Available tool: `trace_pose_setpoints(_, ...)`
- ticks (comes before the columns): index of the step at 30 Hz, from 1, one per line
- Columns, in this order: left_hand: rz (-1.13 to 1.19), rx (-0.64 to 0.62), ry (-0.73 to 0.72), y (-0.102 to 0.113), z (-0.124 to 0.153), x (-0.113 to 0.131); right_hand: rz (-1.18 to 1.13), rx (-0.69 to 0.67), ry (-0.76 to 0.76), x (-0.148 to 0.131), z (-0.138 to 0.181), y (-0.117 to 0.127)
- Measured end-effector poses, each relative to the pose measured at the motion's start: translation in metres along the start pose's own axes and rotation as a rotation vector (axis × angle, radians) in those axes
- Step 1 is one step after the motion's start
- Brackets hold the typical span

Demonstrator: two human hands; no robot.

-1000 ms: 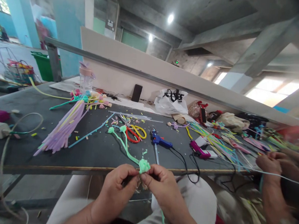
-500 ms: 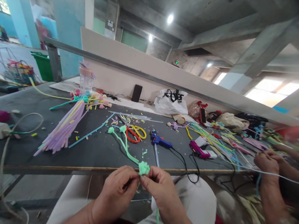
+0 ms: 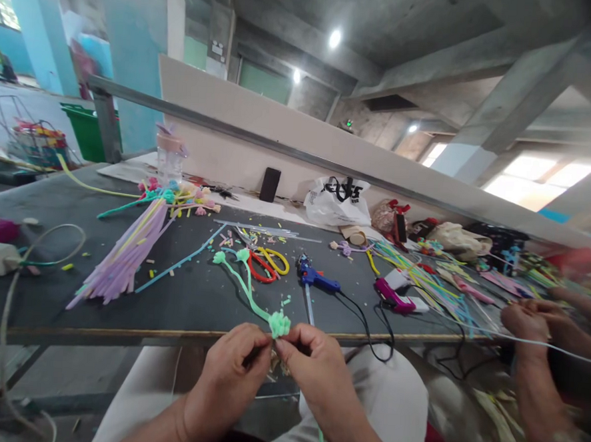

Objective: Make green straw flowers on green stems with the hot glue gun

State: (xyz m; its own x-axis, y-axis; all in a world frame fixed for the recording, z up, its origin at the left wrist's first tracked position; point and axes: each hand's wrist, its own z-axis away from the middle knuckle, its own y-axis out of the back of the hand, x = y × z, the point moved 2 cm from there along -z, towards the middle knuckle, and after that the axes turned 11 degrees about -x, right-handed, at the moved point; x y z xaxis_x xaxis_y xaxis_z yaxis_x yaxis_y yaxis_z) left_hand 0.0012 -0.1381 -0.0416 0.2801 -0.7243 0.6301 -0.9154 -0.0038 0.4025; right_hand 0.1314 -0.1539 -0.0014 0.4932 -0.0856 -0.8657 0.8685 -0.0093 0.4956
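Just off the table's front edge, my left hand (image 3: 234, 367) and my right hand (image 3: 311, 362) are pinched together around a mint-green pipe cleaner (image 3: 280, 325) bunched into small loops. The fingers of both hands are closed at the base of the bunch, and the fingertips hide the exact grip. A green stem hangs below my right hand. Two more green pipe-cleaner pieces (image 3: 243, 254) with curled heads lie on the table beyond, their stems reaching toward the bunch. Scissors (image 3: 269, 265) with red and yellow handles lie behind them. To the right rests a blue glue gun (image 3: 322, 280) with a clear glue stick.
A bundle of lilac pipe cleaners (image 3: 123, 254) lies left, near a clear bottle (image 3: 170, 156). A phone (image 3: 270, 184) and a white bag (image 3: 339, 200) stand by the partition. A magenta-and-white device (image 3: 401, 295) sits right, before a co-worker's hands (image 3: 527, 318). Cut scraps are scattered about.
The bunched green head has shifted slightly left and up between my fingers, with both hands moving a little with it. The hanging stem has swung to the right.
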Motion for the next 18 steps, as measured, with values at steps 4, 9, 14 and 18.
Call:
trace_pose_setpoints(4,-0.029,0.017,-0.03,0.002,-0.002,0.003,0.0,0.026,-0.013,-0.002,0.001,-0.001)
trace_pose_setpoints(9,-0.103,0.017,-0.048,0.005,-0.002,0.004,-0.138,0.026,-0.043,0.001,0.001,-0.006)
trace_pose_setpoints(14,-0.122,-0.025,-0.043,0.002,0.001,-0.003,-0.155,0.07,-0.072,-0.002,-0.001,-0.011)
trace_pose_setpoints(18,-0.051,-0.008,-0.012,0.002,0.001,-0.003,-0.193,0.064,-0.065,-0.002,-0.002,-0.011)
